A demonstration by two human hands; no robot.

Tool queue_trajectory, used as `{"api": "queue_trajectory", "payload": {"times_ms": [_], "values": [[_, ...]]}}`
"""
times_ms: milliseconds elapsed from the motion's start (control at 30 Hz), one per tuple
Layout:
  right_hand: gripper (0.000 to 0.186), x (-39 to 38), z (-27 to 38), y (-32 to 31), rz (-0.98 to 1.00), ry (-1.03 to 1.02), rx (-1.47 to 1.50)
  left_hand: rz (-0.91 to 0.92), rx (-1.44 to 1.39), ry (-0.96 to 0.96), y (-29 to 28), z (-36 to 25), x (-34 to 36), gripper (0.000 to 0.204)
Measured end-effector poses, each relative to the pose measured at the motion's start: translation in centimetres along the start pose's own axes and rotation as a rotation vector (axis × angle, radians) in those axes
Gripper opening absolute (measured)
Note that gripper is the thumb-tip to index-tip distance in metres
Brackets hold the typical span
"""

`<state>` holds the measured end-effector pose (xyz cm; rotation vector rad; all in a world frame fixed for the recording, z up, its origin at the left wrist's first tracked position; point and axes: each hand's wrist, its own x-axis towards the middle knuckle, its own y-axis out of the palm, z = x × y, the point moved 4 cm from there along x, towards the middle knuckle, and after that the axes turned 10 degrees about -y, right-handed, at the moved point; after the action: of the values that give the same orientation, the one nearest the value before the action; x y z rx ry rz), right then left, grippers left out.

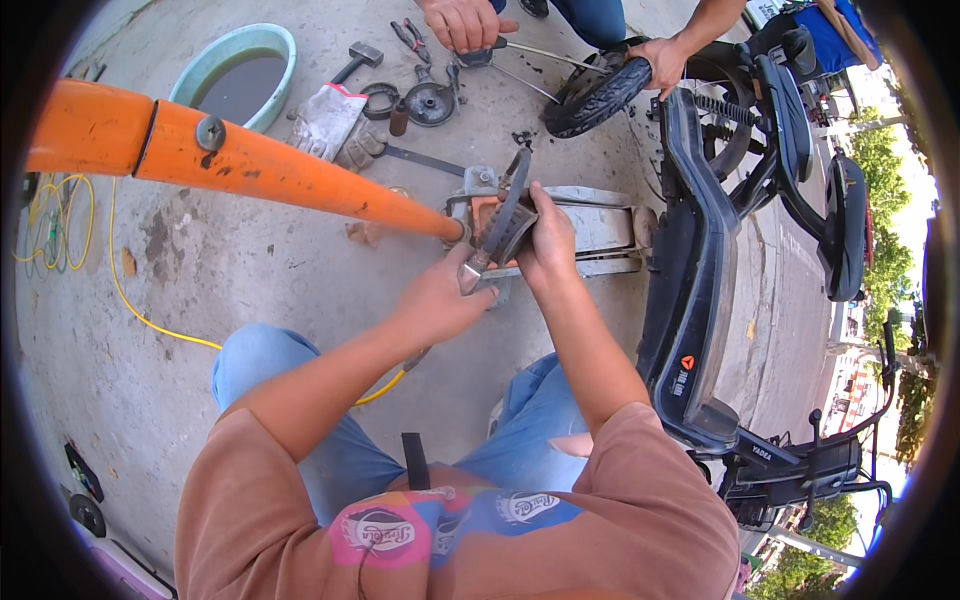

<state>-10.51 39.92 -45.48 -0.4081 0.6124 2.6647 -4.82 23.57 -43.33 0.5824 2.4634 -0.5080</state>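
Note:
My left hand [440, 300] is closed around a small tool with a metal head [474, 272]; a dark fitting and yellow hose trail below that wrist. The metal head meets the lower end of a dark, curved rubber piece [510, 215], which looks like a folded inner tube. My right hand [550, 240] grips this rubber from the right, fingers partly hidden behind it. Both hands are above the orange and grey floor jack [590, 232]. Its long orange handle [300, 178] slants in from the upper left and ends beside my left hand.
Across from me, another person's hands work a lever on a tyre [600, 100]. At right lies a black scooter [690, 270] on its side. A basin of murky water [285, 85], a hammer [362, 58], pliers [412, 40], gloves [330, 120] and a yellow hose [150, 322] lie at left.

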Motion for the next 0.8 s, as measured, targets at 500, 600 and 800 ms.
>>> {"api": "queue_trajectory", "payload": {"times_ms": [500, 600, 800], "values": [[0.032, -0.57, 0.49, 0.76, 0.006, 0.004, 0.025, -0.024, -0.013, 0.046, -0.08, -0.06, -0.21, 0.047], [0.031, -0.48, 0.39, 0.8, 0.012, 0.004, 0.031, -0.02, -0.021, 0.051, -0.08, 0.07, -0.15, 0.047], [0.03, -0.02, -0.08, 0.3, 0.021, 0.021, 0.034, -0.004, 0.003, 0.004, -0.06, 0.04, -0.05, 0.048]]}}
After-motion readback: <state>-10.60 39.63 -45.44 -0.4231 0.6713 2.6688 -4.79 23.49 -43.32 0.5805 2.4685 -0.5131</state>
